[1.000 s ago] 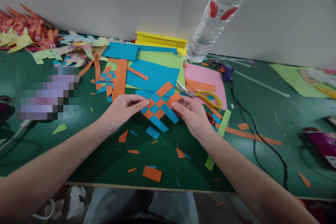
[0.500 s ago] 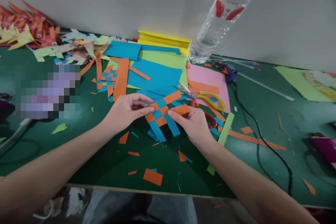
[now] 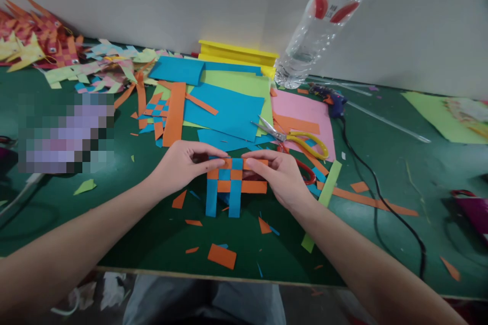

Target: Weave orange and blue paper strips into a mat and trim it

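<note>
A woven piece of orange and blue paper strips [image 3: 224,174] is held up over the table, its checkered face toward me. My left hand [image 3: 185,165] pinches its upper left edge between thumb and fingers. On the other side, my right hand [image 3: 281,175] grips the top orange strip near the upper right corner. Two blue ends hang straight down, and a lower orange end sticks out to the right under my right fingers. Just beyond lie blue paper sheets [image 3: 224,111] and yellow-handled scissors [image 3: 301,141]. A red scissor handle [image 3: 308,172] shows partly behind my right hand.
A clear plastic bottle [image 3: 301,56] leans at the back by a yellow folded piece [image 3: 236,53]. A glue gun [image 3: 335,104] trails a black cord on the right. Woven paper fish [image 3: 57,48] pile up at far left. Paper scraps [image 3: 222,256] dot the front.
The woven piece has turned from a slant to level, its blue ends now pointing straight down. My right hand has shifted its hold to the top orange strip.
</note>
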A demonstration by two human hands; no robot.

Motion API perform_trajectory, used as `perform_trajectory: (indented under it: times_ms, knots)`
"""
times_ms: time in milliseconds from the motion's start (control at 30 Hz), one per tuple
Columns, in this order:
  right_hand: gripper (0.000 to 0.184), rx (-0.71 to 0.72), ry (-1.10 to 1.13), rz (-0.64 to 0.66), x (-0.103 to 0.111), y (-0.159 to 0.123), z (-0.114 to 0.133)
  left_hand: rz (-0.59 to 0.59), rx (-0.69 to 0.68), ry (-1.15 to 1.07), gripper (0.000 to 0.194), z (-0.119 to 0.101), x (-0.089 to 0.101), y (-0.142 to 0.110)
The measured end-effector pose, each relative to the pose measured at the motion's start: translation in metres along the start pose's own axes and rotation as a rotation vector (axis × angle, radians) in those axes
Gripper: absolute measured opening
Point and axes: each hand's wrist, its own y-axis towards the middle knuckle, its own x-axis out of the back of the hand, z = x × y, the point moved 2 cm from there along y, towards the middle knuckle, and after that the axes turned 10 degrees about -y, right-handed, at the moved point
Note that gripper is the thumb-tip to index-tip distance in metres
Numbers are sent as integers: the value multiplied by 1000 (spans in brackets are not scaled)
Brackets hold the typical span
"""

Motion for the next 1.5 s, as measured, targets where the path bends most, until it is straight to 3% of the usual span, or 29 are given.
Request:
perform_trajectory:
  times_ms: [200,467,1133,1500]
  knots:
    - [23,-46,-149,109,1,-2,8,71,-26,19,27,-1,-6,-3]
    - [10,2,-312,200,-2,-4,9,139,-48,17,27,2,-12,-4]
    - [18,115,-413,200,-3,-3,9,239,21,8,26,5,-15,-3]
    - [21,166,-441,164,-3,-2,6,195,41,-60,35,9,-14,-2]
